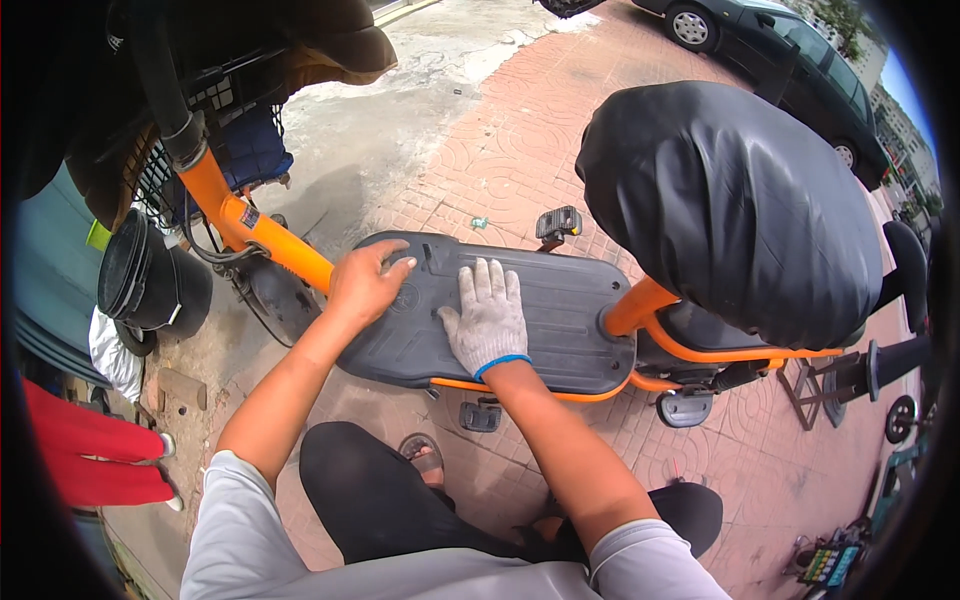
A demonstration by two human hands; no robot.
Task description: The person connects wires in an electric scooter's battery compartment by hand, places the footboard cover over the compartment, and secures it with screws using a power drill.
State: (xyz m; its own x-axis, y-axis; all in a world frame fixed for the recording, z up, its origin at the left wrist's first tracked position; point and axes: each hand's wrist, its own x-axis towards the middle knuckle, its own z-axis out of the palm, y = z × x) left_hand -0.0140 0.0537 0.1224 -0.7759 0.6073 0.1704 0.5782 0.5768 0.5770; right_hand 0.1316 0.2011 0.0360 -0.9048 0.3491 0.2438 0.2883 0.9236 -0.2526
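An orange electric bicycle stands side-on before me, with a black grooved footboard (560, 320), a pedal (555, 225) beyond it and a black covered seat (725, 200). My bare left hand (370, 280) is at the footboard's left part, beside a small slot, thumb and fingers apart and slightly bent, holding nothing that I can see. My right hand (485, 315), in a pale knit glove with a blue cuff, lies flat on the middle of the footboard, fingers stretched out. The orange front tube (290, 260) rises to the left, with cables along it.
At left are a black bucket (150, 290), a white bag (110, 360), a brick block (180, 390) and a person's red-clad legs (90, 450). A dark car (760, 50) is parked behind on pink paving (510, 120). A metal stand (830, 390) and tools (830, 560) are at right.
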